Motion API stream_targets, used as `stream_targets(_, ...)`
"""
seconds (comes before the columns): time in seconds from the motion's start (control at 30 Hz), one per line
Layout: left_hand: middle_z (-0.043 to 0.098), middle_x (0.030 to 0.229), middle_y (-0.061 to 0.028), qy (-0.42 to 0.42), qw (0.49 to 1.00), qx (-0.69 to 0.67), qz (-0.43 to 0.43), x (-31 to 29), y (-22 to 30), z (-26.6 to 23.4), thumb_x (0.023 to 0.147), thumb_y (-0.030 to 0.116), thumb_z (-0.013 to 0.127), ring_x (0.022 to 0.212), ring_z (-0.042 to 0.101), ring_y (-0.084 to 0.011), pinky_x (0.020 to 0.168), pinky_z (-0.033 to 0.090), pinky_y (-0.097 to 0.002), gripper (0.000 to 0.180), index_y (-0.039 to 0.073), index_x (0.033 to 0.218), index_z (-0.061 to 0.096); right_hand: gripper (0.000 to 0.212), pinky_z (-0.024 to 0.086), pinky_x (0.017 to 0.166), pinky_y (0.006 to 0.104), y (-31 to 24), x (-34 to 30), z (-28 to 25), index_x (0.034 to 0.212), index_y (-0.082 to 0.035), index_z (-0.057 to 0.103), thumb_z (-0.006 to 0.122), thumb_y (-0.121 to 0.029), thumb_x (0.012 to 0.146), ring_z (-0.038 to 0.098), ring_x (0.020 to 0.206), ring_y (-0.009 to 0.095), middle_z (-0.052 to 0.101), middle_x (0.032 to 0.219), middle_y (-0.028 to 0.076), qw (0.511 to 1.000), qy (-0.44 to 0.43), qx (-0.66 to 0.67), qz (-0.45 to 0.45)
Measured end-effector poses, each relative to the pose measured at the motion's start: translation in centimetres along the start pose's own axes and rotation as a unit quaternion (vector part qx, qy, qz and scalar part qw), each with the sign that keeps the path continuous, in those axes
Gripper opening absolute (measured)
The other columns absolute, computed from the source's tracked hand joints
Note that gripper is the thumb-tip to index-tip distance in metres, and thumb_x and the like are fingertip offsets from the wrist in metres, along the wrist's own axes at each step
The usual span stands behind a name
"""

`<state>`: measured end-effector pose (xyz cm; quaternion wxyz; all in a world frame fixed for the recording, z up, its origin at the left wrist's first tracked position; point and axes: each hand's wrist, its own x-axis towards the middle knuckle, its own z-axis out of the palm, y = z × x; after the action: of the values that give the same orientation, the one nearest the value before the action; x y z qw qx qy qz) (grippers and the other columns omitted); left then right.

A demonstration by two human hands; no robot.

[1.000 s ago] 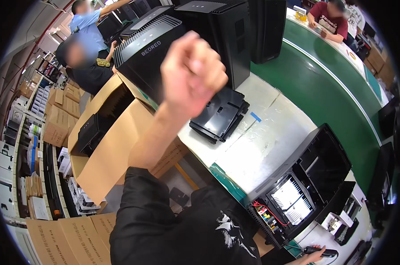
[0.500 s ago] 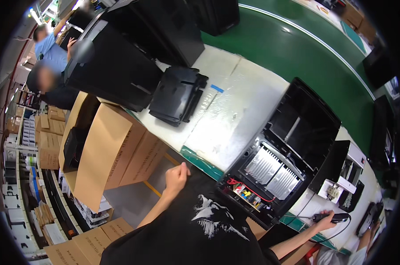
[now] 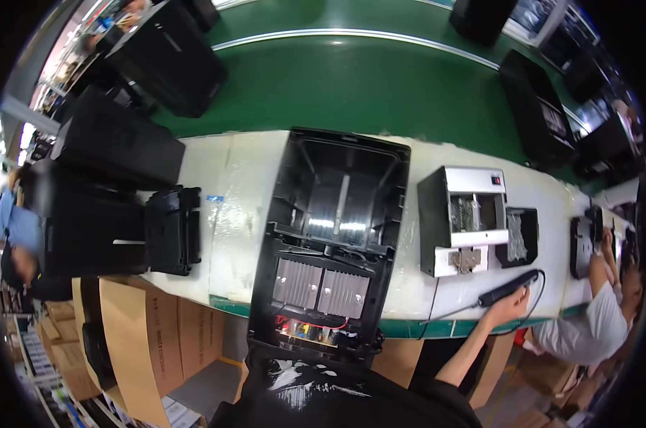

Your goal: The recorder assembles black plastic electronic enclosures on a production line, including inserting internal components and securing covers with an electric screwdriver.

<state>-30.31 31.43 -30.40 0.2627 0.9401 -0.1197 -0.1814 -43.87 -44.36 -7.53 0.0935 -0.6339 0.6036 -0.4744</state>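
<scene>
Clasping an electric screwdriver (image 3: 508, 287) in the right hand (image 3: 510, 308), just by the front edge of the workbench (image 3: 237, 160), with fingers curled around the black body and the shaft directed left toward an open black housing (image 3: 365, 160). Perhaps held low and slanted to keep the tip off that housing. Lying from the workbench's back edge to slightly past its front edge, close to the torso; apparently set open side up to expose the ribbed heat sinks (image 3: 298, 282) and a circuit board (image 3: 312, 332) with red wires. Right of it, a screw feeder (image 3: 476, 178) and a black tray (image 3: 532, 235), likely grouped for short reaches. Out of view, the left hand; impossible to tell its grip. Between housing and screw feeder, a narrow strip of white workbench; toward the stacked black panels (image 3: 173, 232) on the left, a broader stretch for moving. Near the front edge, a looped cable (image 3: 543, 289) to mind.
</scene>
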Motion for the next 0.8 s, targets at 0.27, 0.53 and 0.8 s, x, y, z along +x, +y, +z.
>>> stream_targets(0.27,0.060,0.086,-0.0076,0.346,0.680,-0.603,-0.231,14.3,22.2,-11.7,0.095,0.039,0.032,0.079,0.055,-0.0183,0.075,0.044,-0.0318,0.048,-0.001,0.092,0.059,0.032,0.041,0.088,0.0366,1.9,-0.9,-1.7,0.109,0.009,0.052,0.041,-0.019,0.096,0.052,0.098,0.032,0.055,0.109,0.022,0.999,0.035,0.003,0.010)
stream_targets(0.53,0.057,0.100,-0.0252,0.524,0.719,-0.304,-0.341,16.4,29.2,-11.2,0.094,0.034,0.040,0.097,0.054,-0.0346,0.089,0.038,-0.0395,0.045,-0.009,0.105,0.048,0.027,0.045,0.066,0.0395,4.6,-0.3,-1.5,0.098,0.005,0.054,0.051,-0.020,0.089,0.056,0.077,0.030,0.058,0.089,0.019,0.998,-0.011,-0.043,-0.040)
stream_targets(0.8,0.059,0.101,-0.0302,0.503,0.691,-0.364,-0.370,16.6,30.6,-12.0,0.094,0.033,0.043,0.099,0.057,-0.0418,0.084,0.043,-0.0431,0.047,-0.006,0.119,0.041,0.024,0.046,0.056,0.0393,-3.3,1.1,0.9,0.096,0.004,0.055,0.057,-0.017,0.084,0.058,0.071,0.026,0.058,0.082,0.016,0.886,-0.286,-0.018,-0.363)
